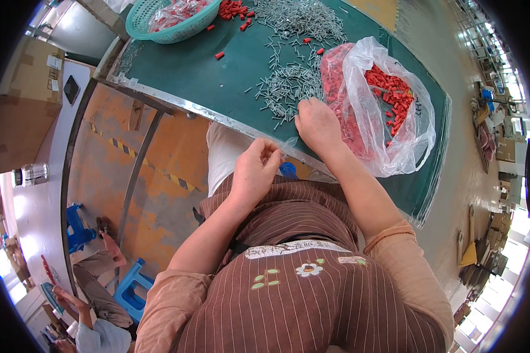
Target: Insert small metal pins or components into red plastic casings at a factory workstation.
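My right hand [317,122] rests knuckles-up at the near edge of the green table [218,76], its fingers curled into a heap of small grey metal pins [288,85]. Whether it grips any pins is hidden. My left hand [254,167] hovers just below the table edge over my lap, fingers pinched together on something too small to make out. A clear plastic bag [388,112] full of small red plastic caps lies open right beside my right hand.
A teal basket [159,23] holding a bag of red pieces stands at the table's far left, with loose red caps [232,10] and more grey pins [300,17] nearby. Blue stools [129,288] and another seated person [94,329] are on the floor at lower left.
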Demonstrator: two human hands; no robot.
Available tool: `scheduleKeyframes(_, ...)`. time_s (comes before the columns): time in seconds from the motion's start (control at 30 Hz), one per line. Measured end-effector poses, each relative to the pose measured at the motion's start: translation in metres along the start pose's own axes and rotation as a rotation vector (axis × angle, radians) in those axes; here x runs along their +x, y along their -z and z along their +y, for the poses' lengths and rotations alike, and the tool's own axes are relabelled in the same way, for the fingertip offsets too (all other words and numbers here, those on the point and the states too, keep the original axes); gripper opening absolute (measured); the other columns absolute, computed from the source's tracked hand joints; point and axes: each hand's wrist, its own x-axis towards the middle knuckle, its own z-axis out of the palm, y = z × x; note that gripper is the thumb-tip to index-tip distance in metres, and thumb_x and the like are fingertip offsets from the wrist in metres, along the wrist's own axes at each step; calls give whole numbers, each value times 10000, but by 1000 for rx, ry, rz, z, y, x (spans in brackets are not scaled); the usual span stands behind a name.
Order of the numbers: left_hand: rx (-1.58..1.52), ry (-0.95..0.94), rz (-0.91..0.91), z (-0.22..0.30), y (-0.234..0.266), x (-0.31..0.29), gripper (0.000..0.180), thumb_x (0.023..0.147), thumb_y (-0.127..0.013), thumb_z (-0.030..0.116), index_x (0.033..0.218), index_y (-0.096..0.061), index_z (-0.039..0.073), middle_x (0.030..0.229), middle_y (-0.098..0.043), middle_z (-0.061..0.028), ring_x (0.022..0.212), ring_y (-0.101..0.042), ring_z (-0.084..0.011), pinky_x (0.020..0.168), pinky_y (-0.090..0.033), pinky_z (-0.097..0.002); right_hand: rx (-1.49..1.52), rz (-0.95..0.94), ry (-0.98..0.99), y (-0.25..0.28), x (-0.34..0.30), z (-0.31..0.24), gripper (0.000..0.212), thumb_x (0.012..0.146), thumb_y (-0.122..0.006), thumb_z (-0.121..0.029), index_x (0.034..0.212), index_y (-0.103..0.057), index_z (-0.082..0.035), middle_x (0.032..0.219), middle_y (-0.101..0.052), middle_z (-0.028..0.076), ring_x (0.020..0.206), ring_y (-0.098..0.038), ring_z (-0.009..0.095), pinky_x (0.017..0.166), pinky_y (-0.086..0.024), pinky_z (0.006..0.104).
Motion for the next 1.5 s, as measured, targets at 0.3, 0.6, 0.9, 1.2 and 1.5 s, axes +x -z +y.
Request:
scheduleKeyframes(0.3,2,-4,42,-8,8,8,121,888,-605,98,925,-607,-18,753,-653,-83,684,-606,-121,655,-491,-272,-177,-234,58,16,20,-6,93,773,-573,-70,820,-645,-36,837,-650,141,805,-665,305,673,-544,400)
scheduleKeyframes(0.6,55,43,-4,-2,7,15,114,905,-580,78,923,-604,-33,758,-617,-35,720,-563,-73,661,-447,-228,-182,-264,195,17,24,3,84,760,-596,-76,795,-657,-29,806,-665,164,801,-673,320,682,-548,413)
scheduleKeyframes(0.9,84,73,7,7,2,38,153,881,-607,113,917,-631,-34,726,-648,-44,668,-584,-87,625,-458,-239,348,-282,-238,42,33,29,182,773,-599,-153,859,-657,-3,853,-673,194,831,-657,343,753,-507,434)
scheduleKeyframes(1.2,185,35,9,17,-8,56,180,854,-618,142,910,-645,-27,727,-654,-49,680,-600,-94,615,-472,-258,1073,-363,-367,72,15,25,84,831,-652,-29,908,-658,5,781,-637,5,705,-582,65,649,-476,215)
scheduleKeyframes(1.5,63,126,-77,29,-19,62,191,830,-612,150,911,-639,-21,770,-652,-56,683,-612,-109,451,-546,-293,575,-167,101,81,4,1,114,812,-649,-21,925,-648,-17,825,-586,82,779,-602,214,693,-476,312)
